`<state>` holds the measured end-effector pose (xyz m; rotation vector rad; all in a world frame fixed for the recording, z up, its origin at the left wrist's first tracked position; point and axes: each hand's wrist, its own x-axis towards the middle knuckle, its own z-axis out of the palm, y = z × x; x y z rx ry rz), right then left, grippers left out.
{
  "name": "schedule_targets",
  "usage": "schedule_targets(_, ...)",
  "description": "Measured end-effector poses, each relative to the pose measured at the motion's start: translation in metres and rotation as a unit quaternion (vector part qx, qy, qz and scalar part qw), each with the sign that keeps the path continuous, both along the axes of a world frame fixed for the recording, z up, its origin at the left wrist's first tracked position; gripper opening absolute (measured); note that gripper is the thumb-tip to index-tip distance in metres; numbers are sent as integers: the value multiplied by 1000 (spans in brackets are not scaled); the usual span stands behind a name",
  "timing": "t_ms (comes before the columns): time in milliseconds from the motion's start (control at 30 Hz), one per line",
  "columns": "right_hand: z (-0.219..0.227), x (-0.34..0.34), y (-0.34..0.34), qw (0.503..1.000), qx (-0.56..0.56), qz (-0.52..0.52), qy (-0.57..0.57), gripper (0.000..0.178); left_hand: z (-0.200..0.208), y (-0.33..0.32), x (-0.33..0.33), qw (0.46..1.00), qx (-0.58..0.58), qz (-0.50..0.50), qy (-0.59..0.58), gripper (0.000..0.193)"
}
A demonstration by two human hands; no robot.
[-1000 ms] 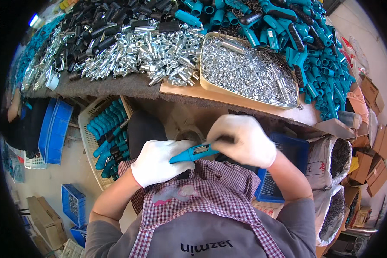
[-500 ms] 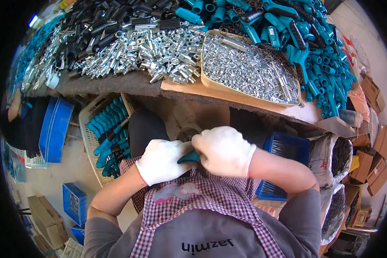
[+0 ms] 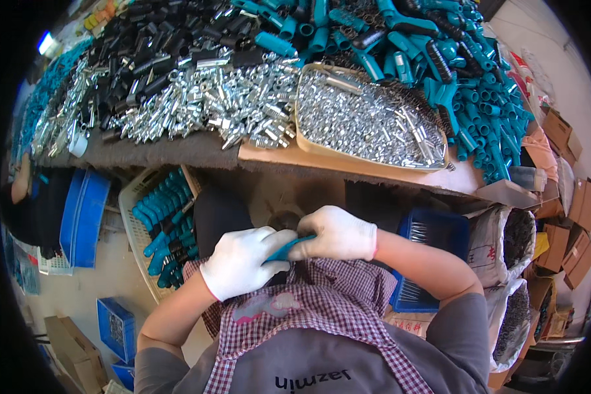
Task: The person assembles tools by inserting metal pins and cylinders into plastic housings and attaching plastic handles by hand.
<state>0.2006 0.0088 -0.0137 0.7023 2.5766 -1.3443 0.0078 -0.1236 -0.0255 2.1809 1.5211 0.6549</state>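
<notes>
My left hand [image 3: 244, 262], in a white glove, is wrapped round a teal plastic handle [image 3: 285, 251] held above my lap. My right hand [image 3: 338, 234], gloved too, has its fingers closed at the handle's upper right end. Most of the handle is covered by the two gloves, and I cannot make out any small part between the right fingers. Beyond the hands, at the table's front, a cream tray [image 3: 298, 121] holds many small silver metal pieces. To the left of the hands, a cream plastic basket [image 3: 132, 226] contains teal handles with black parts.
On the table lie heaps of silver metal fittings [image 3: 210, 98], black tubes [image 3: 148, 49] and teal handle shells [image 3: 479, 111]. A blue bin [image 3: 454, 240] with thin metal rods stands right of my lap, beside white sacks [image 3: 489, 240]. The table's front edge [image 3: 354, 167] runs ahead of my hands.
Both hands have come slightly lower, the right one shifting left and its blur easing. The handle now slants up to the right between them, and my view has tilted a little.
</notes>
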Motion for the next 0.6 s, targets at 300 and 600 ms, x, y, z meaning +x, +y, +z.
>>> schedule_targets(300,25,27,98,819,475,-297,124,20,1,3,8,990,53,103,-87,48)
schedule_targets(600,27,40,123,860,303,-340,232,16,4,1,5,987,58,117,-98,48)
